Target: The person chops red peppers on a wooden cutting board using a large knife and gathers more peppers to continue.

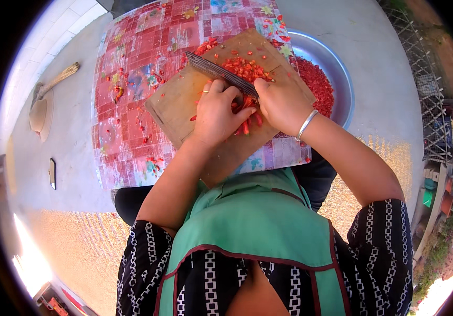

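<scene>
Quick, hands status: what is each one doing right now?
Left hand: closed down on the whole red chillies, pinning them to the cutting board.
Right hand: closed around the cleaver handle, blade beside the chopped chillies.

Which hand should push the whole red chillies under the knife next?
Left, probably. The left hand already rests on the whole chillies, while the right hand grips the knife.

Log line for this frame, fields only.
left hand: pins red chillies on cutting board | right hand: grips cleaver, blade on board | chopped pile: beside blade | metal basin: holds chopped chilli
</scene>
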`<move>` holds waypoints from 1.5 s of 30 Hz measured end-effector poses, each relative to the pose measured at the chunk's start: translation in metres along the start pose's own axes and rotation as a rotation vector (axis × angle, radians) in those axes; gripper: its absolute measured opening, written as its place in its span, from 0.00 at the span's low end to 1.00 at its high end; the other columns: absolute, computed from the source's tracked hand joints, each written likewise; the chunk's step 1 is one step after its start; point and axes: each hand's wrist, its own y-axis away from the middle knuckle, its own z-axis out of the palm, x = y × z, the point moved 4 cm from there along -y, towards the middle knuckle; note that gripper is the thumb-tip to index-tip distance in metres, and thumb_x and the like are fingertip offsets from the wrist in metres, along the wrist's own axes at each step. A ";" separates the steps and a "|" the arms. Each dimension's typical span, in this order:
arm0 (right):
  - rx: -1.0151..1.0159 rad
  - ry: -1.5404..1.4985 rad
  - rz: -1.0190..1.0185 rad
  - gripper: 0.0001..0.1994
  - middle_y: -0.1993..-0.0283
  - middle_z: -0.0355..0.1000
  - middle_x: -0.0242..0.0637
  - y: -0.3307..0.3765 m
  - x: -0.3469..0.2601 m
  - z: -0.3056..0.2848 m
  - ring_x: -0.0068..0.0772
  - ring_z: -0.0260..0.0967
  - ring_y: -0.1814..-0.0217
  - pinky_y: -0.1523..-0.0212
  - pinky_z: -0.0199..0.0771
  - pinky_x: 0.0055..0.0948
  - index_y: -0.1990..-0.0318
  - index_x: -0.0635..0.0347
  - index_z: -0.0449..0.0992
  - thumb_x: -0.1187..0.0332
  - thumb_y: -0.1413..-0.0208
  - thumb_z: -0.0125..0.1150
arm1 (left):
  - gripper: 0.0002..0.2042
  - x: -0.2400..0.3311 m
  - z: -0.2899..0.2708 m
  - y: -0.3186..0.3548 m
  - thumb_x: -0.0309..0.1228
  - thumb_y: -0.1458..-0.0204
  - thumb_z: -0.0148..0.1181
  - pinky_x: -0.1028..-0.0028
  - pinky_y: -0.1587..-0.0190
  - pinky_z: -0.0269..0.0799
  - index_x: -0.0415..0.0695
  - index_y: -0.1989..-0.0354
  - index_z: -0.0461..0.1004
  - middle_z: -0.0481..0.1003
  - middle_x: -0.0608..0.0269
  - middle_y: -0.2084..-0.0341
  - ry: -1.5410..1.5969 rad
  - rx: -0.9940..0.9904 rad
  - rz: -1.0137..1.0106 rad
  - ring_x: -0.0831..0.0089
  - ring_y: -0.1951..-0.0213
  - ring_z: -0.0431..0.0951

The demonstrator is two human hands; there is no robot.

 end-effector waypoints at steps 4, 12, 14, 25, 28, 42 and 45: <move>0.023 -0.011 -0.019 0.08 0.69 0.75 0.50 0.007 -0.010 -0.009 0.50 0.76 0.66 0.67 0.74 0.44 0.62 0.64 0.65 0.70 0.47 0.50 | 0.23 0.020 0.006 0.000 0.44 0.66 0.70 0.62 0.55 0.69 0.39 0.67 0.73 0.68 0.51 0.64 -0.207 -0.010 -0.073 0.53 0.58 0.69; 0.075 -0.062 -0.030 0.06 0.71 0.74 0.50 0.006 -0.009 -0.007 0.52 0.74 0.68 0.68 0.72 0.46 0.63 0.63 0.64 0.72 0.48 0.49 | 0.27 0.020 0.016 0.009 0.41 0.64 0.69 0.58 0.53 0.70 0.39 0.57 0.68 0.65 0.48 0.58 -0.305 -0.041 -0.121 0.50 0.54 0.67; 0.105 -0.079 -0.038 0.07 0.71 0.74 0.50 0.005 -0.007 -0.002 0.52 0.74 0.68 0.68 0.73 0.46 0.63 0.63 0.64 0.72 0.48 0.50 | 0.28 0.016 0.009 0.009 0.39 0.65 0.69 0.59 0.52 0.70 0.40 0.55 0.67 0.64 0.48 0.56 -0.259 -0.126 -0.114 0.51 0.52 0.67; 0.010 0.007 -0.011 0.08 0.67 0.75 0.53 0.008 -0.013 -0.007 0.51 0.76 0.65 0.67 0.76 0.44 0.61 0.65 0.65 0.71 0.47 0.48 | 0.40 0.002 -0.006 0.015 0.40 0.69 0.73 0.59 0.47 0.68 0.44 0.44 0.60 0.64 0.47 0.51 -0.142 -0.073 -0.191 0.50 0.47 0.67; 0.014 -0.010 -0.016 0.08 0.68 0.75 0.52 0.008 -0.012 -0.007 0.52 0.75 0.65 0.66 0.76 0.45 0.61 0.65 0.65 0.71 0.47 0.49 | 0.41 -0.002 -0.004 0.017 0.39 0.68 0.73 0.58 0.49 0.69 0.42 0.43 0.58 0.65 0.46 0.52 -0.080 -0.043 -0.197 0.50 0.50 0.70; 0.302 -0.105 0.015 0.17 0.55 0.70 0.47 -0.009 0.046 -0.005 0.50 0.68 0.50 0.53 0.69 0.42 0.53 0.61 0.71 0.67 0.50 0.62 | 0.41 -0.003 0.000 0.023 0.38 0.62 0.70 0.60 0.52 0.71 0.34 0.41 0.56 0.66 0.44 0.54 -0.124 -0.044 -0.217 0.49 0.53 0.72; 0.369 -0.418 -0.317 0.22 0.52 0.68 0.40 0.011 -0.011 -0.010 0.45 0.67 0.49 0.51 0.71 0.37 0.46 0.54 0.71 0.71 0.52 0.63 | 0.40 -0.005 0.000 0.025 0.38 0.62 0.70 0.60 0.52 0.71 0.33 0.42 0.56 0.66 0.44 0.53 -0.124 -0.024 -0.188 0.48 0.53 0.71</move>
